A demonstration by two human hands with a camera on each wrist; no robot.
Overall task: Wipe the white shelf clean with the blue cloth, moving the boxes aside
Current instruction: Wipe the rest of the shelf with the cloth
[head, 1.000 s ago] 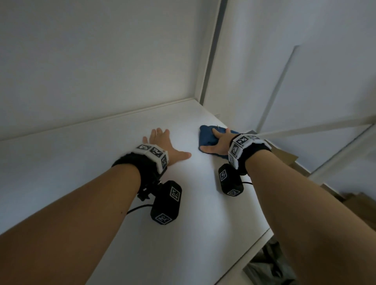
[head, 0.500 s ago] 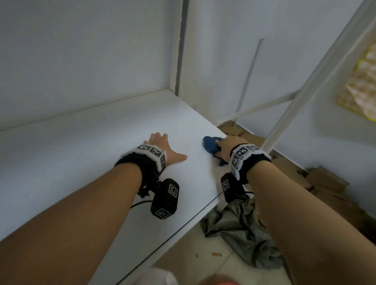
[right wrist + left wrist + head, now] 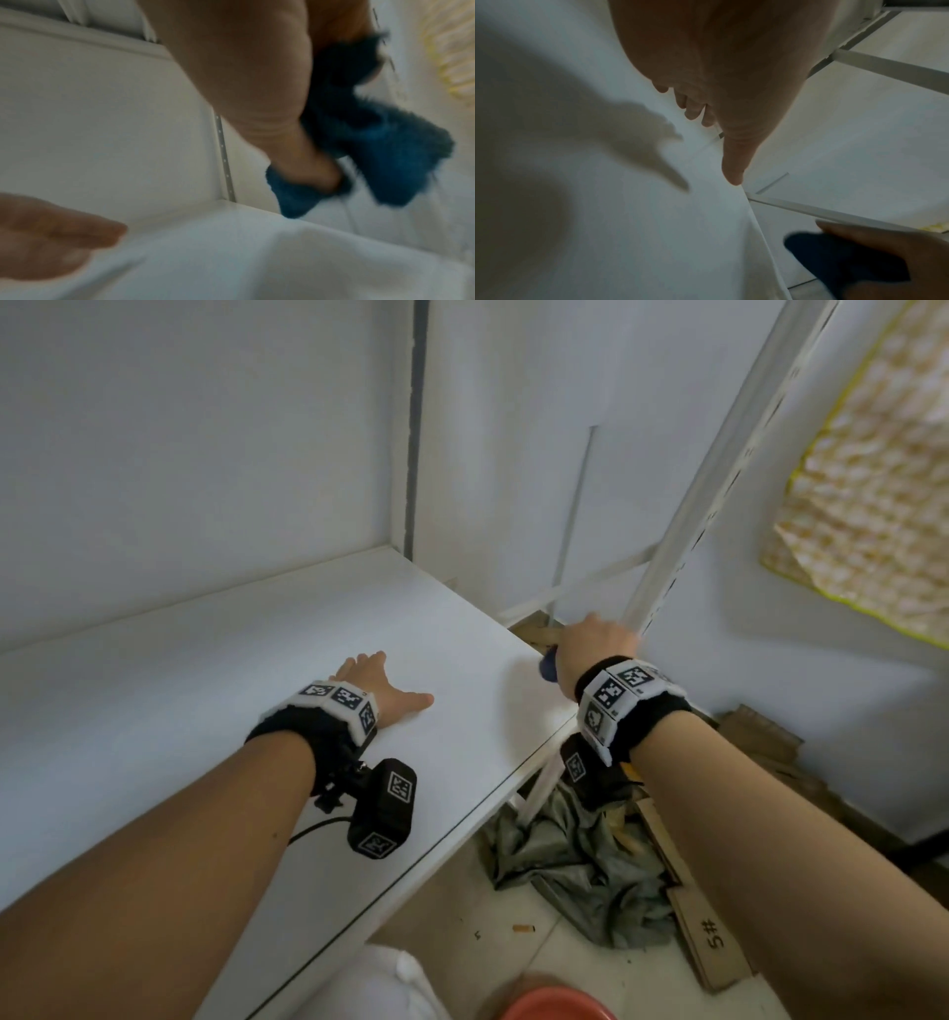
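Orange basin [image 3: 557,1005]: nearest of all, on the floor at the person's feet; only its rim shows.
Cardboard strip [image 3: 706,932]: flat on the floor beside the grey rag [image 3: 580,855], and there's the one bit of writing to be read, "5#" in black marker.
Wrist bands: both carry black-and-white square marker patterns, no words, and the camera blocks slung under the wrists wear the same squares.
White shelf [image 3: 215,660]: bare board here, no boxes in sight on this stretch, so my guess is the wiping is about done on this end.
Left hand [image 3: 380,683]: flat on the shelf, fingers spread and straight, gripping nothing; it looks like a brace to steady the body while the other arm reaches.
Right hand [image 3: 595,642]: off past the shelf's right end, clenched round the blue cloth [image 3: 380,142], thumb pressed into the fluffy pile; the wrist view is blurred.
Blue cloth, where it is: bunched in that fist, clear of the board, only a dark blue edge peeking out in the head view. Gathered up like this, it reads as a lift-off at the end of a stroke.
Slotted upright [image 3: 703,505]: the white post just behind the right hand.
Yellow patterned fabric [image 3: 873,480]: hanging farthest back, no lettering I can make out.
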